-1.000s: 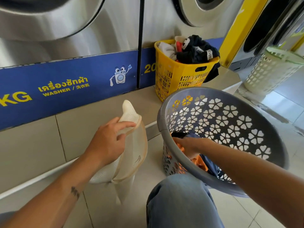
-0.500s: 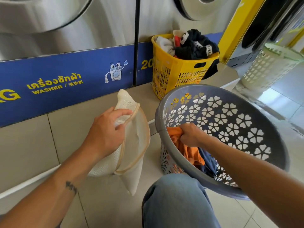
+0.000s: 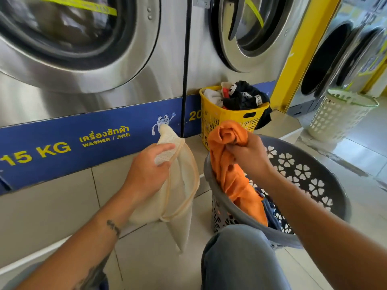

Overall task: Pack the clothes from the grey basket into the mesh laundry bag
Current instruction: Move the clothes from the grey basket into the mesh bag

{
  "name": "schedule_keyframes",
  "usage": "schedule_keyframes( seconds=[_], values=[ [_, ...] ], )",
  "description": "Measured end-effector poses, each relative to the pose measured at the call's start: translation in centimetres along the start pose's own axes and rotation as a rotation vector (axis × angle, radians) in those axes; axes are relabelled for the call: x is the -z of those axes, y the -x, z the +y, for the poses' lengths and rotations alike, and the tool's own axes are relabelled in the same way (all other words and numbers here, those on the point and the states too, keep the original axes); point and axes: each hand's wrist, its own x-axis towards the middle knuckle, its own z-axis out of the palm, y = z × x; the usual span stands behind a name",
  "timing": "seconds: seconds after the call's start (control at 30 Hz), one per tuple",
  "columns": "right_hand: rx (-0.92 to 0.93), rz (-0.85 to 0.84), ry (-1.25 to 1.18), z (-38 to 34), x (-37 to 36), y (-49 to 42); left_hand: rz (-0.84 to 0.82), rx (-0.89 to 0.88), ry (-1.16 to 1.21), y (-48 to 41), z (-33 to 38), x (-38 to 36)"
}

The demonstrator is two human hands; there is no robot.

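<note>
left hand (image 3: 146, 174) grip: closed on cream mesh laundry bag (image 3: 178, 189) rim | right hand (image 3: 251, 158) grip: clenched on orange garment (image 3: 230, 164), raised above grey basket (image 3: 314, 185), tail trailing inside

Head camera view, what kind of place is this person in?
Most likely a self-service laundromat: a row of large steel front-loading washers, a blue panel reading "15 KG WASHER", and several laundry baskets on the tiled floor, including a yellow basket full of clothes.

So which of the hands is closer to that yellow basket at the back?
The right hand. It is lifting the orange garment just in front of the yellow basket, while the left hand grips the mesh bag further left.
</note>
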Motion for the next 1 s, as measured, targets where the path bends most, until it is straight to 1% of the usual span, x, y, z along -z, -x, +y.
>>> schedule_keyframes(
  seconds=[0.03, 0.1, 0.13, 0.17, 0.23, 0.27, 0.3, 0.33, 0.37, 0.43, 0.5, 0.6, 0.63, 0.67, 0.77, 0.8, 0.83, 0.87, 0.93, 1.0],
  values=[
    [0.015, -0.014, -0.025, -0.6, -1.0, 0.5, 0.005, -0.005, 0.002, -0.1, 0.3, 0.3],
    [0.053, -0.073, 0.038, -0.5, -3.8, 1.7, 0.023, -0.025, 0.008, -0.2, 0.8, 0.9],
    [0.097, -0.139, 0.121, -0.3, -5.2, 2.4, 0.033, -0.026, 0.01, -0.4, 0.9, 1.2],
    [0.182, -0.221, 0.234, 0.4, -6.4, 2.7, 0.039, -0.017, 0.011, -0.5, 1.0, 1.5],
    [0.363, -0.446, 0.597, 1.6, -8.2, 2.7, 0.02, 0.012, -0.016, -0.6, 1.1, 1.8],
    [0.398, -0.538, 0.754, 1.8, -8.6, 2.6, -0.001, 0.018, -0.033, -0.6, 1.0, 1.8],
    [0.406, -0.601, 0.833, 2.1, -8.6, 2.4, -0.027, 0.019, -0.037, -0.5, 0.9, 1.7],
    [0.409, -0.635, 0.855, 2.4, -8.4, 2.3, -0.052, 0.017, -0.026, -0.3, 0.8, 1.5],
    [0.402, -0.653, 0.851, 2.6, -8.0, 2.2, -0.074, 0.017, -0.006, -0.1, 0.7, 1.3],
    [0.326, -0.727, 0.838, 2.7, -7.0, 2.3, -0.094, 0.018, 0.027, 0.0, 0.6, 0.8],
    [0.285, -0.714, 0.807, 2.8, -6.3, 2.7, -0.097, 0.023, 0.043, 0.2, 0.5, 0.1],
    [0.244, -0.572, 0.661, 3.0, -5.9, 3.6, -0.111, 0.03, 0.021, 0.7, 0.6, -1.0],
    [0.251, -0.552, 0.652, 3.3, -5.9, 3.7, -0.119, 0.032, 0.009, 0.9, 0.6, -1.4],
    [0.279, -0.57, 0.685, 3.4, -6.0, 3.8, -0.125, 0.031, 0.003, 1.0, 0.7, -1.7],
    [0.404, -0.705, 0.921, 3.6, -6.6, 4.2, -0.124, 0.014, 0.012, 0.8, 0.9, -2.1],
    [0.415, -0.729, 0.958, 3.7, -6.7, 4.3, -0.116, 0.015, 0.018, 0.7, 0.9, -2.1],
    [0.417, -0.716, 0.944, 3.8, -6.7, 4.3, -0.105, 0.02, 0.025, 0.5, 0.8, -1.9],
    [0.404, -0.674, 0.888, 3.9, -6.6, 4.2, -0.096, 0.025, 0.031, 0.5, 0.7, -1.8],
    [0.363, -0.482, 0.727, 3.9, -6.2, 3.8, -0.089, 0.033, 0.039, 0.6, 0.5, -1.4],
    [0.2, -0.294, 0.667, 4.1, -5.4, 3.1, -0.088, 0.042, 0.048, 0.8, 0.4, -1.1]
  ],
)
